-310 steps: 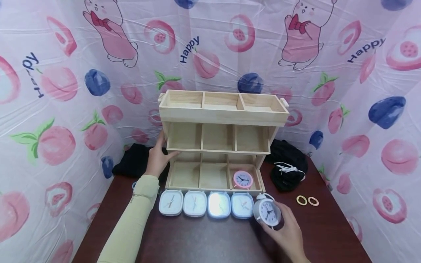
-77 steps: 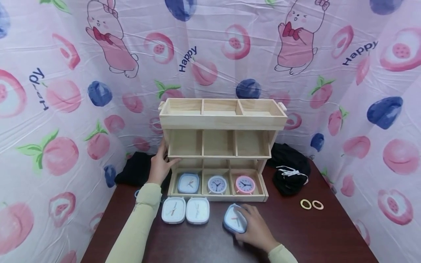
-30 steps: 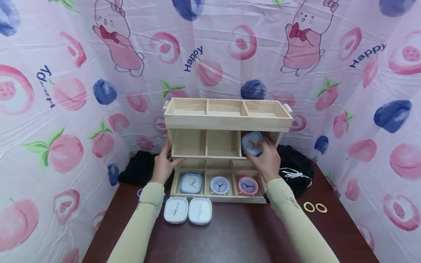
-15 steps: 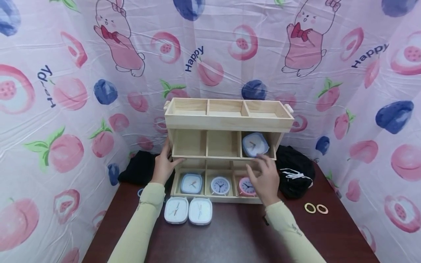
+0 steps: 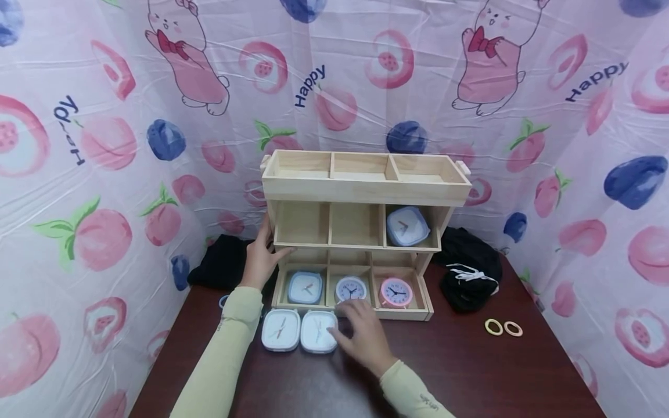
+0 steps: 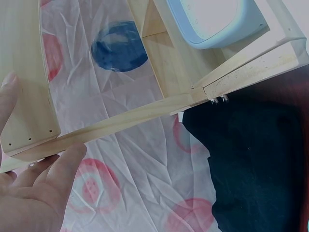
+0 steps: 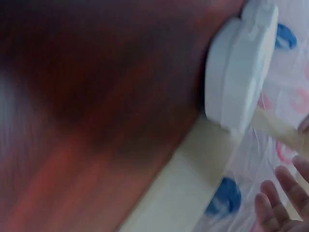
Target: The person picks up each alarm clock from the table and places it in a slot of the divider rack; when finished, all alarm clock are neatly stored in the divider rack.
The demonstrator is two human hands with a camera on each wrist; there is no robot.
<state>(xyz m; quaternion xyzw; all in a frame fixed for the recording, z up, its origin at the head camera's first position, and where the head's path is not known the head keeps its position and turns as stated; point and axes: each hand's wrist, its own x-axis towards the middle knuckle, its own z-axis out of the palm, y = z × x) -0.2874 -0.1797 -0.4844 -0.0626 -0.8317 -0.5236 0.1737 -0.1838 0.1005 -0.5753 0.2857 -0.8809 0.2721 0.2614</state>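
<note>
A wooden three-tier organizer [image 5: 366,190] stands at the table's back. My left hand [image 5: 259,261] holds its left side, thumb by the middle tray and fingers on the wooden strip [image 6: 116,123]. With fingers spread, my right hand [image 5: 367,339] is beside the right one of two white square alarm clocks [image 5: 317,332]; contact is unclear. The other white clock [image 5: 281,330] lies left of it. The bottom tray holds a blue square clock [image 5: 305,287], a white round clock [image 5: 350,287] and a pink round clock [image 5: 396,292]. Another blue clock [image 5: 407,226] sits in the middle tray's right compartment.
Black cloth [image 5: 219,264] lies left of the organizer, and a black bag with white cords [image 5: 470,278] lies right of it. Two rings [image 5: 493,327] rest on the dark table [image 5: 460,360] at right. A patterned curtain [image 5: 334,58] hangs behind.
My right hand took a blue clock from the table into the middle tray's right compartment, let go, then moved down and left toward the white clocks. My left hand stayed on the organizer.
</note>
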